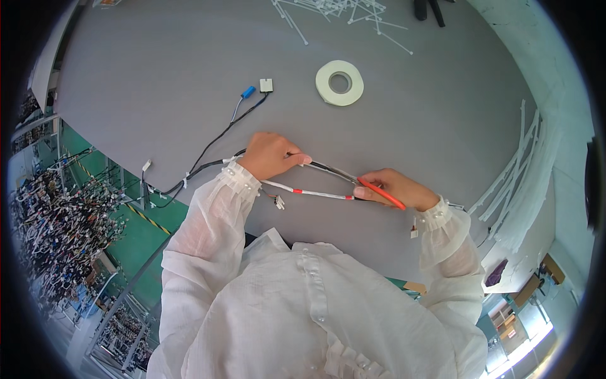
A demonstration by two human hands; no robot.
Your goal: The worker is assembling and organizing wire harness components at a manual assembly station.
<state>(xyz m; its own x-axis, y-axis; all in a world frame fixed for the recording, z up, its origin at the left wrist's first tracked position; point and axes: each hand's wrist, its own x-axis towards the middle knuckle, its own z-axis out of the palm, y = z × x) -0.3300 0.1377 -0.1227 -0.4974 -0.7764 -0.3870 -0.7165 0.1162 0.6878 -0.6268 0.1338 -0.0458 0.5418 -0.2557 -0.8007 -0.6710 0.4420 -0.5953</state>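
Note:
My left hand [268, 156] is closed, pinching a black cable of a wire harness [202, 167] between thumb and fingertips. My right hand [398, 189] is closed around a slim tool with a red handle [382, 193]; its metal end [343, 172] points toward my left hand, along the black cable. What kind of tool it is, I cannot tell. A white-wrapped branch with red bands [315, 192] runs below, between the hands, and passes under my right fingers. At the harness's far end lie a white connector [266, 85] and a blue connector [248, 92]. A small white plug [279, 202] hangs near my left wrist.
A roll of white tape [339, 83] lies flat beyond my hands. Loose white cable ties [341, 9] are scattered at the far edge, beside a black-handled object [432, 10]. More long white ties [521, 170] lie at right. Bundled harnesses [66, 234] hang left of the grey table [145, 76].

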